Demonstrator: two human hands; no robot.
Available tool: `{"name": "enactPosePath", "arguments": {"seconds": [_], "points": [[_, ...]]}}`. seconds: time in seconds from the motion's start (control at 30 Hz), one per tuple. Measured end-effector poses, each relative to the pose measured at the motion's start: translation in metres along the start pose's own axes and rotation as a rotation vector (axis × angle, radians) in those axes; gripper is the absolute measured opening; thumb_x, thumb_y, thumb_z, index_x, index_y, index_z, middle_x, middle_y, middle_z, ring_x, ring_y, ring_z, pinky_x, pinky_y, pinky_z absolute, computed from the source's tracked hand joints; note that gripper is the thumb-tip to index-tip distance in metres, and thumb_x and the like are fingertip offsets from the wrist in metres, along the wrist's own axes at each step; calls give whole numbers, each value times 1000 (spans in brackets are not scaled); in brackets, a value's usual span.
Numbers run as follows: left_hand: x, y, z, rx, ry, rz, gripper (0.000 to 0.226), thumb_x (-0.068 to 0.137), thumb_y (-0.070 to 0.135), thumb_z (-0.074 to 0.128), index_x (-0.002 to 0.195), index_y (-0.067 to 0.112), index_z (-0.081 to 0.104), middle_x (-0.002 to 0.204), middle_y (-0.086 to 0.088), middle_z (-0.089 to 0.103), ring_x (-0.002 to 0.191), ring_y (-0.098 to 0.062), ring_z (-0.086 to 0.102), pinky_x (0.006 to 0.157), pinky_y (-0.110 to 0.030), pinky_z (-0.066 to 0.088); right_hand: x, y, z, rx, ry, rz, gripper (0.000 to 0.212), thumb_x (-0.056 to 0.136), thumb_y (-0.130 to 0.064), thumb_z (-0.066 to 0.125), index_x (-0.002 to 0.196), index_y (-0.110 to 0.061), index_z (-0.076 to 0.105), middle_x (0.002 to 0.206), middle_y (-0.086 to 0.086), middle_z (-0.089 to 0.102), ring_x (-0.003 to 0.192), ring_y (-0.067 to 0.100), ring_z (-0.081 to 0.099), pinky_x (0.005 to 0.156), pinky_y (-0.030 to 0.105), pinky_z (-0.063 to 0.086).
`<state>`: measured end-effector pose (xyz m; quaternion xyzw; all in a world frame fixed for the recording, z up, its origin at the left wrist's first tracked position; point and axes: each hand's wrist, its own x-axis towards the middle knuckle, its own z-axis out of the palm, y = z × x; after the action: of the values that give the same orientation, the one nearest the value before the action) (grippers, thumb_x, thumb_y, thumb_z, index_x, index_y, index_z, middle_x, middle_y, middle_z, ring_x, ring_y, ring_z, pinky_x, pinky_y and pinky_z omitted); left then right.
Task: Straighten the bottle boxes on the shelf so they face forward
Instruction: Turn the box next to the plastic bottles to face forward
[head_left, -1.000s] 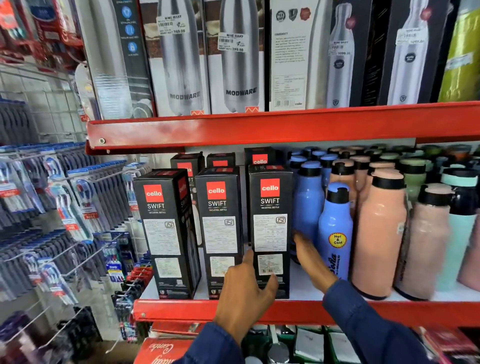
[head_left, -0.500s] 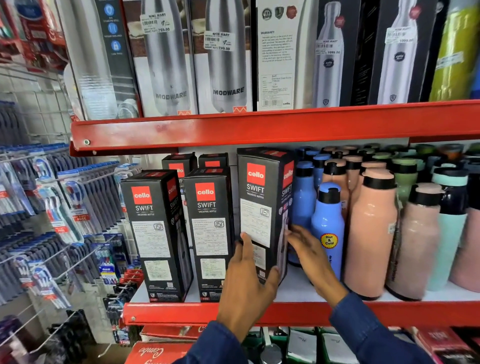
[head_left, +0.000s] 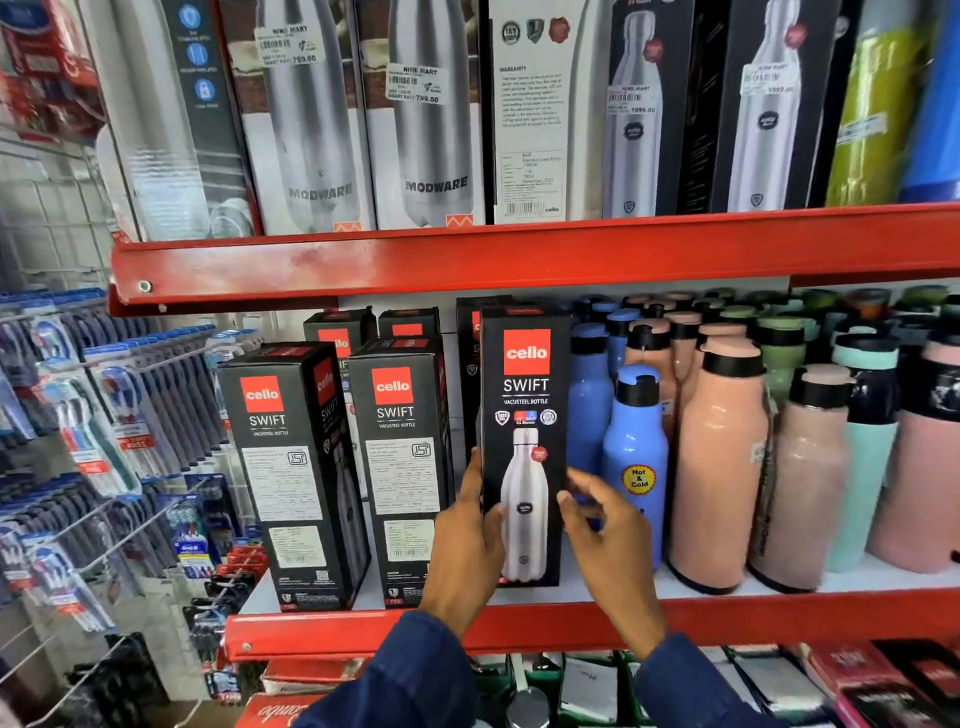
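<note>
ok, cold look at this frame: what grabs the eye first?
The black Cello Swift box at the centre of the lower red shelf, bottle picture facing out, with the left hand on its left edge and the right hand at its right. Left of it, two more Swift boxes show label panels instead. To the right stand blue and peach bottles.

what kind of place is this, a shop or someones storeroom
Most likely a retail shop aisle: red metal shelves hold black Cello Swift bottle boxes in rows, white price stickers sit on the steel-bottle cartons above, and packaged toothbrushes hang on wire pegs at the left.
</note>
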<state>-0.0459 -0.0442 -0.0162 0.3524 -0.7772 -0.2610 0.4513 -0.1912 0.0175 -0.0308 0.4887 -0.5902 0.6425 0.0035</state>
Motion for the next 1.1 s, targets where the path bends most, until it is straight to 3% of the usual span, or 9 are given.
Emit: {"name": "enactPosePath", "arguments": {"seconds": [0.13, 0.3, 0.4, 0.5, 0.67, 0.77, 0.87, 1.0, 1.1], "points": [[-3, -5, 2, -28, -50, -84, 68, 99, -1, 49, 158, 20, 23, 101, -18, 76, 83, -23, 70, 55, -2, 44, -7, 8, 6, -25, -18, 29, 29, 89, -10, 64, 114, -24, 67, 97, -8, 71, 91, -5, 65, 70, 1, 46], [-12, -4, 0, -56, -87, -112, 66, 100, -6, 45, 158, 13, 20, 88, -10, 66, 109, -35, 71, 50, 1, 40, -11, 14, 10, -30, -26, 35, 34, 89, -7, 63, 112, -32, 64, 98, -6, 72, 90, 0, 66, 75, 10, 53], [-13, -5, -1, -23, -103, -68, 68, 100, -4, 46, 158, 19, 19, 86, -12, 70, 73, 5, 72, 53, 2, 41, -13, 11, 9, -36, -26, 42, 36, 88, -6, 63, 109, -35, 62, 99, -9, 71, 92, -1, 66, 74, 7, 52], [-13, -13, 1, 28, -102, -60, 65, 101, 3, 48, 158, 20, 21, 73, -16, 69, 47, -4, 56, 51, -6, 43, -18, 7, 7, -35, -31, 52, 38, 87, -4, 64, 105, -37, 60, 99, -11, 70, 90, -4, 66, 74, 2, 48], [-19, -13, -5, 98, -113, -65, 63, 101, 9, 50, 158, 17, 23, 60, 5, 55, 50, -6, 50, 53, -23, 41, -27, 4, 5, -41, -16, 79, 37, 86, -9, 66, 104, -40, 59, 102, -12, 69, 88, 1, 68, 78, 8, 52], [-30, -13, -17, 126, -85, -42, 54, 99, 15, 56, 150, 17, 42, 80, 0, 75, 67, -10, 68, 68, -22, 57, -34, -2, 4, 0, 101, 90, 30, 85, -3, 66, 106, -24, 64, 102, -6, 69, 90, 3, 65, 73, 11, 53], [-47, -10, -42, 143, 66, -26, 34, 95, 22, 63, 129, 16, 67, 106, 7, 79, 91, -2, 74, 84, -9, 56, -42, -20, 6, 3, 197, 1, 28, 82, 2, 66, 98, -21, 67, 96, -6, 70, 85, 9, 67, 73, 12, 51], [-53, -13, -79, 186, 288, -59, 32, 90, 25, 69, 120, 13, 70, 104, -6, 78, 87, -13, 74, 84, -37, 65, -55, -53, 28, 49, -42, -17, 27, 87, -9, 63, 107, -25, 69, 103, -14, 71, 97, 0, 66, 82, 7, 47], [-47, -18, -94, 277, 302, -118, 53, 89, 29, 71, 136, 9, 59, 123, -12, 73, 105, -26, 73, 95, -38, 59, -62, -67, 56, 49, -226, 16, 40, 93, -28, 54, 134, -27, 54, 130, -19, 57, 120, -7, 54, 101, 14, 43]]}}
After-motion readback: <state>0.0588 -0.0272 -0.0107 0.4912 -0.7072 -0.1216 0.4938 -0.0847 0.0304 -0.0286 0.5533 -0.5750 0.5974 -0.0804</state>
